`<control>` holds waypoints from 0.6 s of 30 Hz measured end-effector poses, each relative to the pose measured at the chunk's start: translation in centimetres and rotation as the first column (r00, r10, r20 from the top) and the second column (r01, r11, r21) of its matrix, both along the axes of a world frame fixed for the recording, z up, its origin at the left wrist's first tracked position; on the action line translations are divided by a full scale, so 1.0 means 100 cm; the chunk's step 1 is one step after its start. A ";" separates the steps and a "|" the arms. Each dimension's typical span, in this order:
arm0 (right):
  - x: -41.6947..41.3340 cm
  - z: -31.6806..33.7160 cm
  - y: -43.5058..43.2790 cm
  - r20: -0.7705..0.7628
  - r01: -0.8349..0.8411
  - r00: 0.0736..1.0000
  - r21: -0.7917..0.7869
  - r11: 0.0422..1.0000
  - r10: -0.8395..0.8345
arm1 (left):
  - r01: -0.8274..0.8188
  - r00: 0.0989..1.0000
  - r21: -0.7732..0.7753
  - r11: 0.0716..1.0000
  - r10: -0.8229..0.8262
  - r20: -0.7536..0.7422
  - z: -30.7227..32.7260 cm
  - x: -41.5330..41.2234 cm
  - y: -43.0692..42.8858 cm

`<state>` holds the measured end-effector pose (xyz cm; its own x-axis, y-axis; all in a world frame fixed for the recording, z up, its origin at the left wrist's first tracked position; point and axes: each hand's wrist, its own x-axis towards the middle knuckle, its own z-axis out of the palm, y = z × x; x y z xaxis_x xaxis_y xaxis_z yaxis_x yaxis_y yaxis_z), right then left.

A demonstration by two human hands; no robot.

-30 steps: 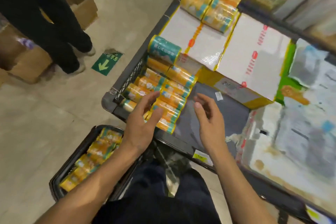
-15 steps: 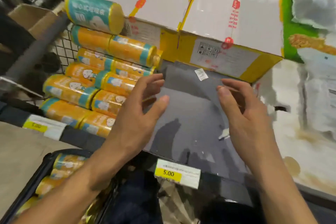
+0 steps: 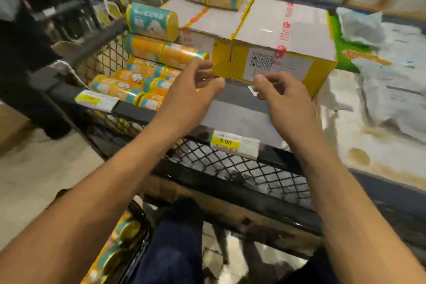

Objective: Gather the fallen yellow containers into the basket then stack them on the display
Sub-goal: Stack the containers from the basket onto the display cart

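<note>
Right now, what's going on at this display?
A person's left hand and right hand are empty, over the bare grey shelf before the yellow cartons. Yellow containers are stacked at its left end; more lie in the basket on the floor.

Head view, down, close over display [image 3: 235,115].

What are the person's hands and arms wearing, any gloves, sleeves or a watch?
No gloves on the left hand or right hand; no ring, watch or band shows. The left forearm and right forearm are uncovered, no sleeve in view.
</note>
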<state>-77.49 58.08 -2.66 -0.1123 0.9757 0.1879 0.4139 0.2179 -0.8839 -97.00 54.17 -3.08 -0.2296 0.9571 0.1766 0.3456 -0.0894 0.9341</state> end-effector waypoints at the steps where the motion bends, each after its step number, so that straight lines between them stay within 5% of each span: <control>1: -0.003 0.001 -0.006 -0.013 -0.006 1.000 0.014 1.000 0.007 | -0.015 1.000 0.022 1.000 0.015 0.015 0.003 -0.003 -0.012; 6: -0.043 0.013 -0.057 -0.123 -0.125 0.982 0.125 0.984 0.141 | -0.113 0.993 0.095 0.989 0.108 0.052 0.006 -0.044 -0.093; 10: -0.124 -0.014 -0.105 0.004 -0.369 0.929 0.120 0.922 0.371 | -0.328 0.942 0.008 0.945 0.326 0.084 -0.035 -0.110 -0.164; 14: -0.195 -0.069 -0.146 0.318 -0.561 0.811 0.185 0.807 0.491 | -0.576 0.781 -0.277 0.769 0.618 0.088 -0.118 -0.175 -0.230; 18: -0.242 -0.144 -0.174 0.338 -0.646 0.692 -0.107 0.756 0.638 | -0.642 0.701 -0.508 0.575 0.708 -0.085 -0.207 -0.200 -0.278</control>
<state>-101.71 40.67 -17.04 -0.7685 0.6390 0.0334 0.4320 0.5567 -0.7095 -117.02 26.33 -23.82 -0.8299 0.4603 -0.3152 0.0095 0.5766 0.8170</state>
